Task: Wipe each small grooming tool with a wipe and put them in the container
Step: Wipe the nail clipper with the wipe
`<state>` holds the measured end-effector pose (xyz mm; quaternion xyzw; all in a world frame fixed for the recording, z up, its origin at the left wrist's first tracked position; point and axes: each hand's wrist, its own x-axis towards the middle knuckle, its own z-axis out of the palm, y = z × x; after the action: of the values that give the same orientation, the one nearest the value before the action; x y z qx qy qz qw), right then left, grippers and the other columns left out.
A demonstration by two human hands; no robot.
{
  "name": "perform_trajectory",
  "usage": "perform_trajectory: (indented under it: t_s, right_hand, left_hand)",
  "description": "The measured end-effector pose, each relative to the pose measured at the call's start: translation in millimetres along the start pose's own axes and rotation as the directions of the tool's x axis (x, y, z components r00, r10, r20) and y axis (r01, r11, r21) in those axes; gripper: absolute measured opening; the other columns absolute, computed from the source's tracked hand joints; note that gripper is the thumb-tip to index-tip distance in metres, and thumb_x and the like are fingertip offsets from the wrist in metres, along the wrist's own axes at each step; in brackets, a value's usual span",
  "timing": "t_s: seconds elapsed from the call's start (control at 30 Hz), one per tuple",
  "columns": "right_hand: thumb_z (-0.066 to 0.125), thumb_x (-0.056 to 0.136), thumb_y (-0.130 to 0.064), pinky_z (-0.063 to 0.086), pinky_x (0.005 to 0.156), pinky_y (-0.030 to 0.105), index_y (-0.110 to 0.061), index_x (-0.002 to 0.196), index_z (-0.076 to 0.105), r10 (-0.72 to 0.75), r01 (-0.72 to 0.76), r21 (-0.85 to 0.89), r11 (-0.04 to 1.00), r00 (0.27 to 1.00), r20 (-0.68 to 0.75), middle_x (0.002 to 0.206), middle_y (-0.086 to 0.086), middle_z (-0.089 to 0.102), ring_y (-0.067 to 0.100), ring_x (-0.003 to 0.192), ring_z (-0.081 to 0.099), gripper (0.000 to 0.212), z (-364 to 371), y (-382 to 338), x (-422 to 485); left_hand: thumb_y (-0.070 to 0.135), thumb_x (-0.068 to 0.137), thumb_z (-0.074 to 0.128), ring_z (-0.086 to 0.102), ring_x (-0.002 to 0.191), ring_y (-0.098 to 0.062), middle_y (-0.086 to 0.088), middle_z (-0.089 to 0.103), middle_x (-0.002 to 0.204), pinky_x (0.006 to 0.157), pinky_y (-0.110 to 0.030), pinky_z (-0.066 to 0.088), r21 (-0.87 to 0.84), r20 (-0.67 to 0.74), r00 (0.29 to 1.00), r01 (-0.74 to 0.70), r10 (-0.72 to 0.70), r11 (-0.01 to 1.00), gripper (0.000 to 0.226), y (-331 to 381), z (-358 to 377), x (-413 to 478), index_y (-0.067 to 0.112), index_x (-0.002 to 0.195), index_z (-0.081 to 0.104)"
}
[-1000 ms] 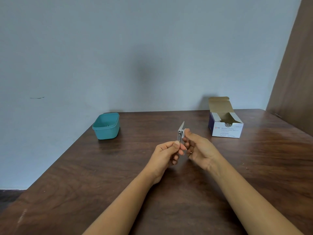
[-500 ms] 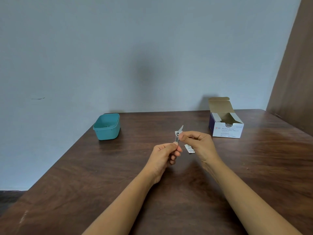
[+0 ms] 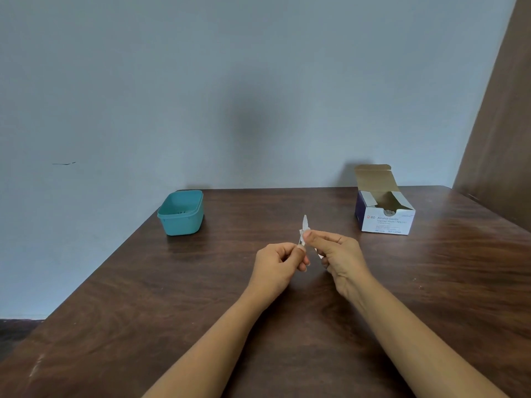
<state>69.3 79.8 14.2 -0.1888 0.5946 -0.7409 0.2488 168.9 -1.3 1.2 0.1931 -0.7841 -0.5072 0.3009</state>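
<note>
Well off to the left of the left hand sits the open teal plastic container [image 3: 181,214]. The left hand [image 3: 277,264] pinches the lower end of a small silver metal grooming tool [image 3: 304,223], tip up, above the dark wooden table [image 3: 201,282]. The right hand [image 3: 339,254] pinches a small white wipe [image 3: 301,233] against the tool, right beside the left fingertips. Beyond the right hand stands the open white-and-purple cardboard swab box [image 3: 385,218]. Looks like mid-wipe. The next move calls for a stroke toward the tip, then a carry left to the container.
</note>
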Motion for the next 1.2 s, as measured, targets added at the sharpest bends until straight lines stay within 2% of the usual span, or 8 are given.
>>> perform_trajectory:
  t_s: [0.2, 0.3, 0.53, 0.73, 0.83, 0.97, 1.1, 1.2]
  right_hand:
    - [0.079, 0.074, -0.022, 0.031, 0.059, 0.017, -0.006, 0.087, 0.076, 0.016, -0.003, -0.156, 0.988, 0.996, 0.083, 0.042, -0.015, 0.056, -0.004, 0.044, 0.051, 0.021, 0.2, -0.5, 1.2]
    - [0.079, 0.075, -0.026, 0.032, 0.062, 0.019, -0.009, 0.082, 0.077, 0.046, -0.029, -0.171, 0.985, 0.995, 0.093, 0.047, -0.014, 0.06, 0.003, 0.059, 0.048, 0.018, -1.0, 1.3, 5.1]
    - [0.062, 0.089, -0.014, 0.042, 0.056, 0.025, 0.0, 0.078, 0.069, -0.022, 0.022, -0.002, 1.0, 0.977, 0.211, 0.051, 0.006, 0.044, 0.016, 0.045, 0.044, 0.02, 3.8, -1.2, 5.3]
    - [0.056, 0.092, -0.011, 0.043, 0.05, 0.024, -0.003, 0.091, 0.073, 0.087, -0.14, 0.18, 0.974, 0.958, 0.273, 0.052, 0.002, 0.045, 0.011, 0.044, 0.045, 0.019, 4.0, -0.2, 2.2]
    - [0.055, 0.092, -0.016, 0.045, 0.05, 0.032, -0.003, 0.101, 0.067, 0.15, -0.254, 0.269, 0.929, 0.923, 0.355, 0.051, 0.003, 0.041, 0.013, 0.043, 0.044, 0.02, 4.2, -0.9, 1.0]
    - [0.057, 0.087, -0.031, 0.048, 0.05, 0.032, -0.009, 0.101, 0.064, 0.146, -0.317, 0.333, 0.888, 0.882, 0.449, 0.054, 0.005, 0.045, 0.016, 0.044, 0.047, 0.027, 0.4, -3.5, 1.9]
    - [0.086, 0.06, -0.04, 0.053, 0.05, 0.034, -0.012, 0.083, 0.072, 0.05, -0.303, 0.368, 0.879, 0.826, 0.562, 0.067, 0.007, 0.053, 0.018, 0.046, 0.055, 0.039, -5.5, -3.9, 6.9]
    - [0.07, 0.075, -0.039, 0.053, 0.05, 0.033, -0.011, 0.085, 0.069, 0.05, -0.284, 0.357, 0.89, 0.838, 0.543, 0.061, 0.007, 0.054, 0.018, 0.046, 0.055, 0.03, -4.1, -4.7, 5.7]
  left_hand:
    - [0.017, 0.093, 0.055, 0.057, 0.055, 0.004, 0.005, 0.065, 0.061, 0.057, -0.006, 0.041, 0.169, -0.076, 0.988, -0.12, 0.134, 0.978, 0.029, -0.4, -3.5, -1.3, 0.01, 0.07, 0.07]
    - [0.017, 0.094, 0.054, 0.057, 0.055, 0.003, 0.007, 0.065, 0.061, 0.058, -0.007, 0.041, 0.165, -0.056, 0.99, -0.122, 0.132, 0.979, 0.029, 0.0, -1.4, -1.3, 0.011, 0.07, 0.07]
    - [0.021, 0.097, 0.051, 0.05, 0.054, -0.003, 0.006, 0.063, 0.062, 0.053, -0.017, 0.042, -0.21, 0.002, 1.0, 0.005, -0.005, 0.978, 0.029, 6.4, 6.8, -2.7, 0.014, 0.077, 0.071]
    - [0.019, 0.097, 0.052, 0.05, 0.052, -0.003, 0.004, 0.063, 0.061, 0.053, -0.016, 0.041, -0.208, 0.005, 1.0, 0.03, -0.03, 0.978, 0.03, 7.1, 3.9, -2.0, 0.009, 0.076, 0.071]
    - [0.016, 0.097, 0.051, 0.046, 0.05, -0.002, 0.004, 0.06, 0.058, 0.051, -0.015, 0.039, -0.282, 0.049, 0.997, 0.069, -0.057, 0.957, 0.031, 10.1, 3.9, -1.7, 0.01, 0.072, 0.069]
    - [0.016, 0.097, 0.049, 0.041, 0.048, -0.002, 0.004, 0.053, 0.056, 0.048, -0.013, 0.037, -0.473, 0.179, 0.977, 0.191, -0.118, 0.86, 0.032, 15.0, 4.2, -2.9, 0.01, 0.069, 0.065]
    - [0.018, 0.095, 0.05, 0.039, 0.047, -0.001, 0.004, 0.048, 0.057, 0.045, -0.012, 0.035, -0.636, 0.318, 0.938, 0.317, -0.136, 0.704, 0.032, 18.2, 3.0, -2.7, 0.013, 0.067, 0.063]
    - [0.018, 0.095, 0.05, 0.038, 0.045, 0.0, 0.005, 0.047, 0.056, 0.044, -0.012, 0.033, -0.668, 0.336, 0.931, 0.343, -0.144, 0.66, 0.031, 19.3, 2.9, -2.0, 0.012, 0.066, 0.062]
